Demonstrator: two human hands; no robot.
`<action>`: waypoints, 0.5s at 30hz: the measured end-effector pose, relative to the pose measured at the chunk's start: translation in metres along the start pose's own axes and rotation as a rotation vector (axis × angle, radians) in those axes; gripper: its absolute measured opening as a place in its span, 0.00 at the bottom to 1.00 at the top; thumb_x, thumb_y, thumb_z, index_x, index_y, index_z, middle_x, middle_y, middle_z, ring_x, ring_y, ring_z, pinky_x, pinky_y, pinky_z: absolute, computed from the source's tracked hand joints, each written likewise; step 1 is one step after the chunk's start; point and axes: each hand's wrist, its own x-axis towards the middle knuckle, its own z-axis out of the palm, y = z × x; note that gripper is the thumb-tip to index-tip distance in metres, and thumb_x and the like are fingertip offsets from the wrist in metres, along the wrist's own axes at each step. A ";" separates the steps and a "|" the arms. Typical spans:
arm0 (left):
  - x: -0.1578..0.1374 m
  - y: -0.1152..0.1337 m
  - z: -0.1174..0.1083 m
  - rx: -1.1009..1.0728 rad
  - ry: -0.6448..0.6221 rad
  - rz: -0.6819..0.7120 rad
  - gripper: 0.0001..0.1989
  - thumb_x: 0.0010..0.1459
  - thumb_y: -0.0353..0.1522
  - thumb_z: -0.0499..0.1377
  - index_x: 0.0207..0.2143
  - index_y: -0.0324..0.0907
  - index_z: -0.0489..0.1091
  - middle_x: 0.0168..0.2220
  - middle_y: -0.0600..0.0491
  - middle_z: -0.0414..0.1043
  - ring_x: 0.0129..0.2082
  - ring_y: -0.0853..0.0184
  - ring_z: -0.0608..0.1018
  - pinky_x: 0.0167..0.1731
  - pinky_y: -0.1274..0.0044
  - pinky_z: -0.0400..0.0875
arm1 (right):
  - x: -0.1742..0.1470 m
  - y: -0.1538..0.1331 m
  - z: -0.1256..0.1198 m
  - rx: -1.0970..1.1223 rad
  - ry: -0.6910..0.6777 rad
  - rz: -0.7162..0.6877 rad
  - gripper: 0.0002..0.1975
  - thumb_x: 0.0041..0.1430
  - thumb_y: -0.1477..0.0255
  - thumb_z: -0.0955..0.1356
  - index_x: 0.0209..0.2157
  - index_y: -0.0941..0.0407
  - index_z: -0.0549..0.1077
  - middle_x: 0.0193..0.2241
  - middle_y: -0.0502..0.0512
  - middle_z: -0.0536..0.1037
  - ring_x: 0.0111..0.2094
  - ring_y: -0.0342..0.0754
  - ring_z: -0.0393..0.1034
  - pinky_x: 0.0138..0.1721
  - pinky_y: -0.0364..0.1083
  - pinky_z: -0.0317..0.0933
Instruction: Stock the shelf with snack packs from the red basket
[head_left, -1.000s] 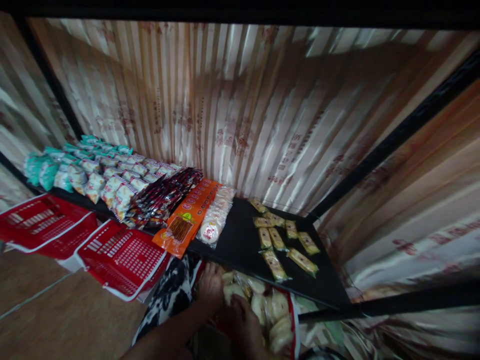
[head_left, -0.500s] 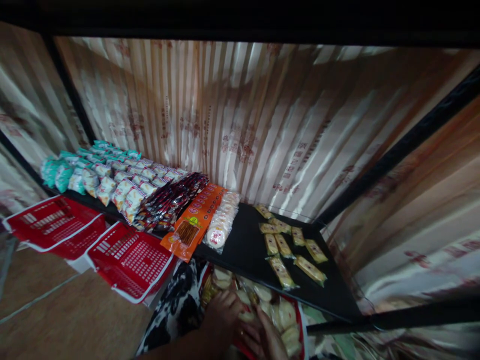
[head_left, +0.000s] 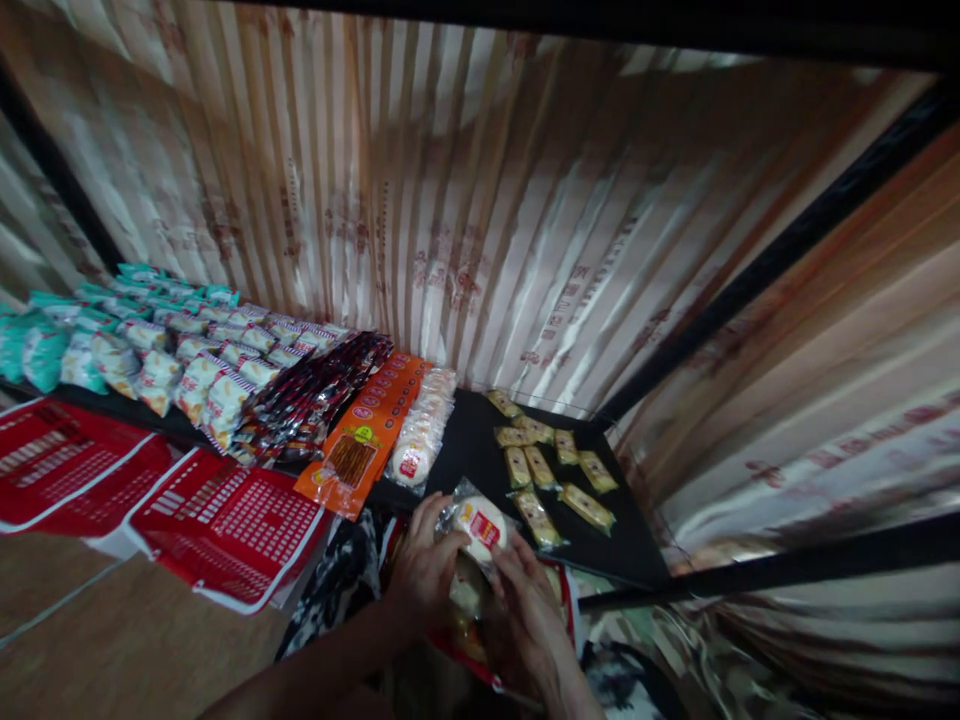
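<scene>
My left hand [head_left: 421,562] and my right hand [head_left: 529,600] are both closed on a round white pastry [head_left: 477,522] in clear wrapping, with a red and yellow mark on top. They hold it up from either side, just over the front edge of the black shelf [head_left: 457,490]. Beneath my hands is a red container with a white rim [head_left: 571,610], holding more wrapped pastries [head_left: 466,590], largely hidden by my hands. A row of similar round white pastries [head_left: 424,425] lies on the shelf, beyond my left hand.
Several small yellow wrapped bars [head_left: 537,516] lie scattered on the shelf's right. Leftward are an orange snack packet [head_left: 360,440], dark packets [head_left: 315,400] and rows of white and teal bags [head_left: 157,375]. Red baskets [head_left: 225,520] stand below the front edge. Black posts [head_left: 750,270] frame the shelf.
Both hands have come up out of the red container with a wrapped round pastry between them. The view has shifted, so the shelf goods appear further left.
</scene>
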 end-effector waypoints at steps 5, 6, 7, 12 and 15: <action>0.018 -0.004 0.005 -0.056 0.022 -0.065 0.17 0.55 0.21 0.47 0.40 0.43 0.70 0.54 0.47 0.60 0.54 0.62 0.64 0.51 0.67 0.66 | 0.013 -0.013 0.013 -0.011 -0.040 -0.017 0.27 0.29 0.70 0.77 0.37 0.54 0.71 0.26 0.45 0.77 0.24 0.39 0.69 0.25 0.36 0.60; 0.021 -0.004 0.006 -0.059 0.035 -0.085 0.17 0.55 0.21 0.47 0.41 0.43 0.70 0.54 0.47 0.61 0.54 0.61 0.65 0.52 0.67 0.66 | 0.016 -0.015 0.013 -0.014 -0.048 -0.020 0.27 0.30 0.70 0.77 0.37 0.54 0.71 0.26 0.45 0.77 0.24 0.39 0.68 0.25 0.36 0.60; 0.024 -0.005 0.008 -0.061 0.044 -0.108 0.17 0.55 0.21 0.48 0.42 0.44 0.70 0.54 0.47 0.61 0.54 0.61 0.65 0.52 0.67 0.65 | 0.019 -0.016 0.014 -0.017 -0.051 -0.026 0.27 0.30 0.70 0.77 0.37 0.54 0.71 0.26 0.44 0.77 0.24 0.39 0.68 0.24 0.36 0.60; 0.041 -0.007 0.018 -0.139 0.031 -0.225 0.18 0.55 0.23 0.48 0.45 0.43 0.68 0.56 0.46 0.59 0.54 0.63 0.67 0.53 0.68 0.64 | 0.036 -0.024 0.016 -0.022 -0.062 -0.039 0.27 0.31 0.69 0.77 0.38 0.54 0.71 0.25 0.44 0.77 0.25 0.40 0.68 0.26 0.37 0.59; 0.054 -0.008 0.025 -0.180 0.022 -0.307 0.18 0.54 0.23 0.50 0.46 0.42 0.68 0.57 0.47 0.57 0.57 0.62 0.63 0.56 0.67 0.61 | 0.043 -0.027 0.018 -0.026 -0.044 -0.044 0.24 0.31 0.69 0.77 0.35 0.55 0.71 0.26 0.45 0.77 0.25 0.39 0.67 0.26 0.37 0.59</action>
